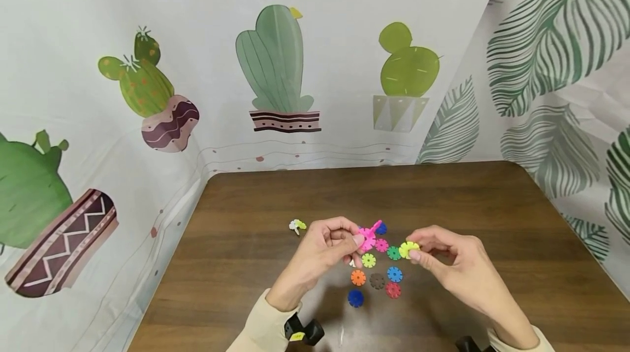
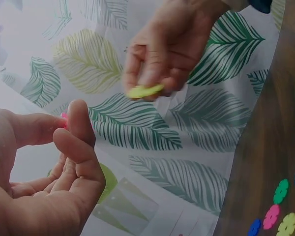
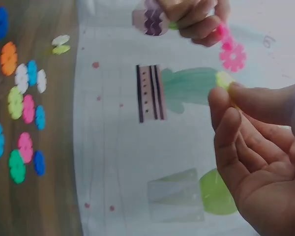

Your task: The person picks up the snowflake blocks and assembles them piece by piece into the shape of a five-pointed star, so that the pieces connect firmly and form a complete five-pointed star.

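Note:
Above the table my left hand pinches a joined pair of pink snowflake discs between thumb and fingers. In the right wrist view one pink disc faces the camera, with the other set across it. My right hand pinches a single yellow snowflake disc by its edge, to the right of the pink pair and apart from it. The left wrist view shows this yellow disc nearly edge-on. There my left fingers hide most of the pink pair.
Loose notched discs lie on the wooden table below my hands, among them an orange disc, a brown disc, a red disc and a green disc. A white and yellow-green joined pair lies farther left.

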Demonstrator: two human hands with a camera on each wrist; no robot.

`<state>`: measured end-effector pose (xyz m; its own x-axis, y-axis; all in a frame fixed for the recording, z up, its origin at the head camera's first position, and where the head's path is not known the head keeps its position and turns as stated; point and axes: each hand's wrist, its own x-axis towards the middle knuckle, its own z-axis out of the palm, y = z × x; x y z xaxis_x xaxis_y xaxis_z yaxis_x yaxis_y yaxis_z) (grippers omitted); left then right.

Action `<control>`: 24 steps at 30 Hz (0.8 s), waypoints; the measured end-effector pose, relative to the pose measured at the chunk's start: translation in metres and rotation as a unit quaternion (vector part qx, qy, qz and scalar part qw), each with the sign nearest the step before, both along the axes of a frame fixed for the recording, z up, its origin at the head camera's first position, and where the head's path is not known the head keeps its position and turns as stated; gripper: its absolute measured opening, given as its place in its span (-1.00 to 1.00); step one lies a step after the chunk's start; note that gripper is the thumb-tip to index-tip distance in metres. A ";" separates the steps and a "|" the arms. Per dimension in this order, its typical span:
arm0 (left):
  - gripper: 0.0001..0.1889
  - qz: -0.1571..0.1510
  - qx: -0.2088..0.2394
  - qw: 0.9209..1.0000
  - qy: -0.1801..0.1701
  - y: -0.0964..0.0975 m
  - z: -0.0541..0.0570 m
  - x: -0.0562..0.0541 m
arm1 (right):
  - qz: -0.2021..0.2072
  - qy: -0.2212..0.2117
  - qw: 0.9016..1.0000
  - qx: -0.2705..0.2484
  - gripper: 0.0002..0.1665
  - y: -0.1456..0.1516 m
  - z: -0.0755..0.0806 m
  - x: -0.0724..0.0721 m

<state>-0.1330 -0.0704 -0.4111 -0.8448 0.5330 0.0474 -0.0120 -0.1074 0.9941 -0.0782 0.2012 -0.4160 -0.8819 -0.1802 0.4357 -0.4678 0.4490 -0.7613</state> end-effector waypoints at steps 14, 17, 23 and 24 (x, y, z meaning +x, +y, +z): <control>-0.80 -0.007 0.005 1.000 -0.012 0.008 -0.003 0.004 | -0.016 0.077 0.997 -0.017 -0.58 -0.025 0.011 -0.003; -0.83 -0.008 0.006 1.000 -0.010 0.008 -0.003 0.005 | -0.011 0.104 0.994 -0.015 -0.56 -0.028 0.010 -0.005; -0.81 -0.009 0.011 1.000 -0.007 0.008 -0.003 0.006 | 0.007 0.190 0.982 0.005 -0.57 -0.029 0.007 -0.011; -0.81 -0.008 0.010 1.000 -0.007 0.008 -0.003 0.006 | 0.011 0.203 0.979 0.008 -0.66 -0.029 0.007 -0.012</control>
